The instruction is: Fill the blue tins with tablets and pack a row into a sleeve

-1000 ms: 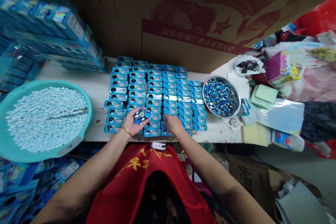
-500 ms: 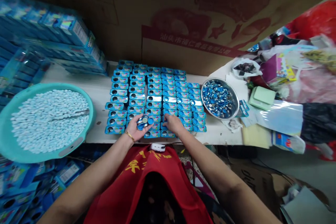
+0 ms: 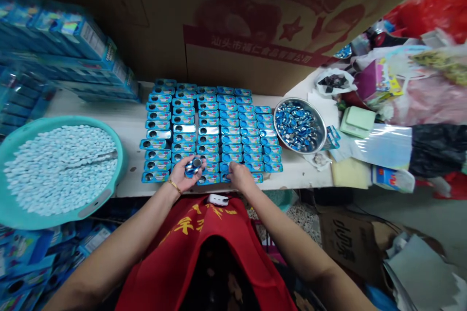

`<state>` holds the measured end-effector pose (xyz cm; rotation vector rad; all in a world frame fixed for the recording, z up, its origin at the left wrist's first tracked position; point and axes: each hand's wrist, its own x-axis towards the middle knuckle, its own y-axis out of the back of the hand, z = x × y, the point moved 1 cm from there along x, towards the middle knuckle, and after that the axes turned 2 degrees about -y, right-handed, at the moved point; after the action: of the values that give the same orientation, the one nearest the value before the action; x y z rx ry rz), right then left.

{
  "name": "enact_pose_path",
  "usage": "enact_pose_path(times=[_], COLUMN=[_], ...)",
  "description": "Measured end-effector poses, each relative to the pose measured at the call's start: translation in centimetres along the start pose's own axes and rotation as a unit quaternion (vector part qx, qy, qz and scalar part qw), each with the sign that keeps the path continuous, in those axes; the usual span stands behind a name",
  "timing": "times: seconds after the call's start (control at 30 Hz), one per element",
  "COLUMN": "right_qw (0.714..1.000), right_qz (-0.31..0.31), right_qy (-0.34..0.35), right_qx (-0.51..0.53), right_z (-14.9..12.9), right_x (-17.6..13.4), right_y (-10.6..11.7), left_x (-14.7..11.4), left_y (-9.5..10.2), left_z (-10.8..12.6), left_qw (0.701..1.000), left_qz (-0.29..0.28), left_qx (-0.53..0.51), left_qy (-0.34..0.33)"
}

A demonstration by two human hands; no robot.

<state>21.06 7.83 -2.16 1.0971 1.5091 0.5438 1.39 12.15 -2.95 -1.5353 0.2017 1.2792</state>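
Small blue boxes [image 3: 155,165], each with a round hole in its top, stand in packed rows on the white table. Dark holes show in the left columns; blue discs fill the holes in the right columns. My left hand [image 3: 181,175], palm up and curled, holds several small round blue-and-silver tins [image 3: 193,167] over the front rows. Over a front-row box, my right hand [image 3: 241,176] points its closed fingers down at the top; whatever is under the fingertips is hidden. More of these tins [image 3: 296,124] fill a steel bowl [image 3: 322,143] at the right.
A turquoise basin [image 3: 122,155] of pale blue candies [image 3: 58,170] stands at the left. Stacked blue cartons [image 3: 83,39] rise behind it. A large cardboard box [image 3: 233,68] walls off the back. Bags, papers and a green box [image 3: 357,122] clutter the right.
The view has shifted slightly, moving the scene left. My right hand has moved to the front-row box, whose neighbouring box behind now shows a blue disc. My left hand still holds the tins.
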Motion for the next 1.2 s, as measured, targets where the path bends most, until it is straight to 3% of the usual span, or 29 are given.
enact_pose_path(times=[0.17, 0.33, 0.4, 0.47, 0.53, 0.6, 0.7, 0.9, 1.07, 1.2], right_qw=[0.991, 0.990, 0.994, 0.998, 0.984, 0.969, 0.969, 0.965, 0.966, 0.956], right_qz=[-0.051, -0.053, -0.037, 0.007, 0.052, 0.065, 0.062, 0.028, 0.049, -0.018], right_qy=[-0.055, -0.045, -0.017, 0.061, 0.168, 0.228, 0.233, 0.208, 0.203, 0.245], right_qx=[-0.113, -0.127, -0.100, -0.033, 0.040, 0.064, 0.059, 0.160, 0.154, 0.161], right_z=[-1.7, -2.0, -2.3, -3.5, -5.3, -7.1, -8.3, -7.2, -7.7, -7.9], right_x=[1.1, 1.0, 0.6, 0.4, 0.2, 0.2, 0.6, 1.7, 1.8, 1.8], right_y=[-0.9, -0.1, 0.8, 1.8, 2.6, 2.9, 2.6, 1.8, 1.5, 0.7], left_x=[-0.6, -1.1, -1.2, -1.1, -1.0, -0.8, -0.7, -0.8, -0.6, -1.1], left_y=[0.6, 0.5, 0.4, 0.2, 0.1, 0.1, 0.1, 0.4, 1.0, 1.9], left_z=[0.3, -0.2, -0.4, -0.6, -0.7, -0.9, -1.0, -0.8, -0.9, -0.8], left_qw=[1.000, 1.000, 1.000, 1.000, 1.000, 1.000, 1.000, 0.998, 0.996, 0.994], left_qz=[-0.005, -0.012, -0.019, -0.026, -0.017, 0.006, 0.025, 0.032, 0.032, 0.020], left_qx=[-0.009, -0.002, 0.005, 0.013, 0.013, 0.009, 0.012, 0.050, 0.074, 0.105], left_qy=[-0.014, -0.016, -0.003, 0.004, 0.000, -0.009, -0.014, -0.021, -0.026, -0.031])
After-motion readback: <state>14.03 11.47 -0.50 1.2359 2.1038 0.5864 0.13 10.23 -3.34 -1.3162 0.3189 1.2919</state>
